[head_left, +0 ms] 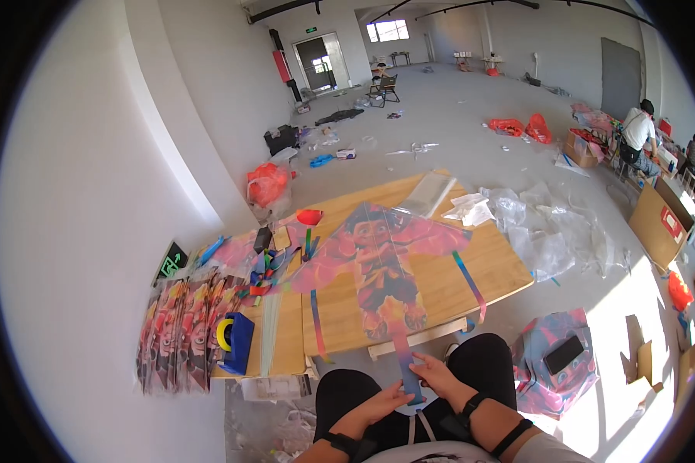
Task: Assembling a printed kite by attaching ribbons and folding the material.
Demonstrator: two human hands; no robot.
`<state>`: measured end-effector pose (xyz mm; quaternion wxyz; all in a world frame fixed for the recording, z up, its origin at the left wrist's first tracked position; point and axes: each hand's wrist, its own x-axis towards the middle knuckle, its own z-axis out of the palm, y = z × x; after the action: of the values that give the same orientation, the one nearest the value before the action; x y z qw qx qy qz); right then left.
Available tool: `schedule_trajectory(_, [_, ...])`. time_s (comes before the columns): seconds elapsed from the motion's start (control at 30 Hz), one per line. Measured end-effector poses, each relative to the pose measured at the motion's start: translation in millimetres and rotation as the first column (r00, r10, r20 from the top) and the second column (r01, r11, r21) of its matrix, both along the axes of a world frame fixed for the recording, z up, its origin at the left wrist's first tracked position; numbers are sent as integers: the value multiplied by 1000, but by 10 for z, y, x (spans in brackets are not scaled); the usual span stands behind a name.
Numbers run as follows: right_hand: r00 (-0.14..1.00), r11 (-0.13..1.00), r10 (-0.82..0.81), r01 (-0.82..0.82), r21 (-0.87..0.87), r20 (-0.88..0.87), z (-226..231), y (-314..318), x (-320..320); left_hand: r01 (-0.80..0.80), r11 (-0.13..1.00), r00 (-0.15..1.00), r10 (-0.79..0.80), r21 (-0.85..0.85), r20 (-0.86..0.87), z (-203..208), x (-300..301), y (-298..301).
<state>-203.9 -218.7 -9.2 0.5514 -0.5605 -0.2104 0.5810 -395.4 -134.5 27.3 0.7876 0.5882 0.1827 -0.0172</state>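
A kite [380, 251] printed with a cartoon figure lies spread on the wooden table [486, 278] in front of me. From its lower middle a pink-to-blue tail ribbon [402, 356] hangs over the near edge toward my lap. My left hand [390, 398] pinches this ribbon near its lower end. Slightly higher, on the ribbon's other edge, my right hand [434, 374] grips it between thumb and fingers. Two narrower coloured streamers, a left one [316, 320] and a right one [468, 276], trail from the kite's wings across the tabletop.
At the table's left are a blue tape dispenser [238, 343], packaged printed kites [181, 332] and tangled ribbons [264, 270]. Clear plastic sheeting [548, 224] covers floor at right. A phone [564, 355] rests on a printed bundle beside my right knee. Another person [638, 135] sits far right.
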Motion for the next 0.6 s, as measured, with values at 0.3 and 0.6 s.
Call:
schedule_trajectory(0.3, [932, 939, 336, -319, 131, -138, 134, -215, -4, -325, 905, 942, 337, 275, 6, 574, -51, 264])
schedule_trajectory(0.6, [544, 534, 811, -839, 106, 214, 1261, -682, -65, -519, 853, 847, 521, -48, 103, 708, 202, 652])
